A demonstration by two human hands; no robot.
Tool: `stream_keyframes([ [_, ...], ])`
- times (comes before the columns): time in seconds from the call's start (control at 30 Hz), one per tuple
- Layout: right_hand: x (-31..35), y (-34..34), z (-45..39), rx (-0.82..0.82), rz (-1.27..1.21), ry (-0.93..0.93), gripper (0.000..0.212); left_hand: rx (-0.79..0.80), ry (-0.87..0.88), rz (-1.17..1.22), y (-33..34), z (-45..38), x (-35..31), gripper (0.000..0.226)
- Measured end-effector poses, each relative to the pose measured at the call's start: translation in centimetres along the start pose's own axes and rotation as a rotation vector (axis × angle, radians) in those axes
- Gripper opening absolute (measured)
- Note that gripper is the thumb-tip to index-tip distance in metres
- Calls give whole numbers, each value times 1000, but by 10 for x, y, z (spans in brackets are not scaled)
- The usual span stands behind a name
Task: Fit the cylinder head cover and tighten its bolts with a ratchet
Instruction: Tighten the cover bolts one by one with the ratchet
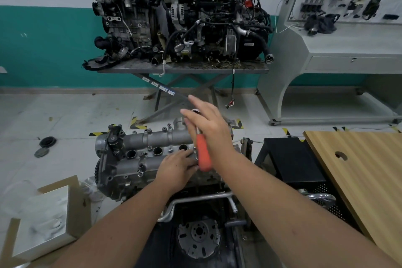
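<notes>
The grey aluminium cylinder head cover [139, 148] lies on top of the engine in front of me, with three round plug holes and several bolts along its ridges. My right hand [212, 130] holds a ratchet with an orange-red handle [203, 154]; the index and middle fingers stick out straight, and the metal head peeks out above the hand. My left hand [177, 167] rests on the cover's right part, with its fingertips pinched at the base of the ratchet shaft. What they pinch is hidden.
Behind, two engines stand on a metal scissor table [185, 69]. A white display console [339, 35] is at the back right. A wooden board [359, 172] and a black crate [291, 163] lie to my right, a metal box on cardboard [43, 220] to my left.
</notes>
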State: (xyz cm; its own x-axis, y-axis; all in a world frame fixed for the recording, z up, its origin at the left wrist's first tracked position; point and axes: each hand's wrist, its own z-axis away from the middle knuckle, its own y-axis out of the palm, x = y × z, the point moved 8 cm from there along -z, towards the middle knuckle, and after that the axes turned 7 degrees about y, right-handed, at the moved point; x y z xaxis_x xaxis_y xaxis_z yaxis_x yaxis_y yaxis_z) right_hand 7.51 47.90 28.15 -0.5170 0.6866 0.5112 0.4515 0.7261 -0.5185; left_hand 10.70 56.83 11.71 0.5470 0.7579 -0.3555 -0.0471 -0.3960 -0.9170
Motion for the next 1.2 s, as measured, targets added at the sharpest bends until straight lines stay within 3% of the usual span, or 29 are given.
stream_keyframes([
  [0.13, 6, 5, -6, 93, 239, -147, 23, 104, -39, 10, 12, -3, 8, 37],
  [0.27, 7, 1, -6, 138, 298, -174, 24, 32, 13, 40, 5, 0, 1, 25],
  [0.37, 4, 6, -4, 311, 317, -105, 48, -20, 46, -8, 0, 0, -3, 22],
  [0.47, 1, 10, -4, 461, 290, -92, 57, -12, 43, -3, 1, 0, -1, 24],
  [0.67, -4, 7, -9, 463, 327, -98, 40, 44, 30, -47, 6, -1, 1, 29],
  [0.93, 1, 7, -12, 489, 311, 10, 34, 107, 8, -64, 15, -2, 8, 33],
  [1.0, -2, 8, -20, 492, 325, 111, 30, 100, -9, -33, 15, -1, 10, 32],
  [1.07, -12, 7, -29, 518, 241, 328, 28, 84, -26, -9, 15, -1, 11, 32],
  [1.13, -30, 11, -26, 536, -143, 708, 24, 84, -36, -16, 15, -2, 11, 32],
  [1.2, -34, 24, -7, 529, -752, 1102, 13, 95, -48, -19, 15, -3, 11, 32],
])
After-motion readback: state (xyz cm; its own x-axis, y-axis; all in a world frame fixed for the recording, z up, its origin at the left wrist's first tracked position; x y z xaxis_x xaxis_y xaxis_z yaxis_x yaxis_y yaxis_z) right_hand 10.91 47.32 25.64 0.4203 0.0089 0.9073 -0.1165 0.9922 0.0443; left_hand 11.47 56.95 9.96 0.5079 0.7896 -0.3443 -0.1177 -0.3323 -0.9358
